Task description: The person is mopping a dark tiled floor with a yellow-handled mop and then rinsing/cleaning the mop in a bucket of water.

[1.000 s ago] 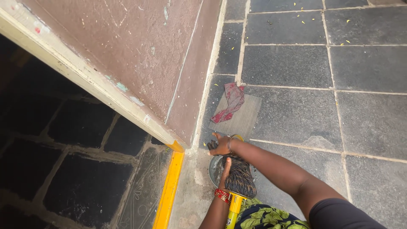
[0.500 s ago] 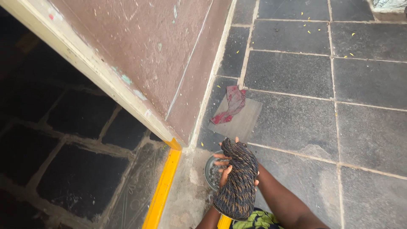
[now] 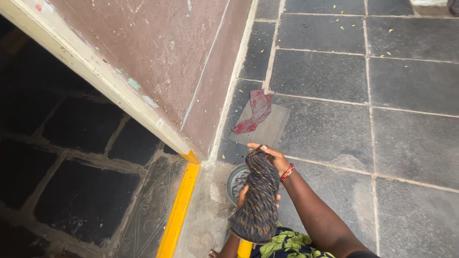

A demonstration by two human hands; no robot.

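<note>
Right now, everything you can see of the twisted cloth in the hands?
The twisted cloth is a thick, dark roll with fine lighter stripes, looking like woven fabric wrung into a rope-like spiral. It hangs roughly upright, its top pinched by the right hand, which wears a red bangle, and its middle gripped by the left hand. Its rounded lower end hangs free. It sits over a round metal bowl on the stone floor; whether it is wet cannot be told.
</note>
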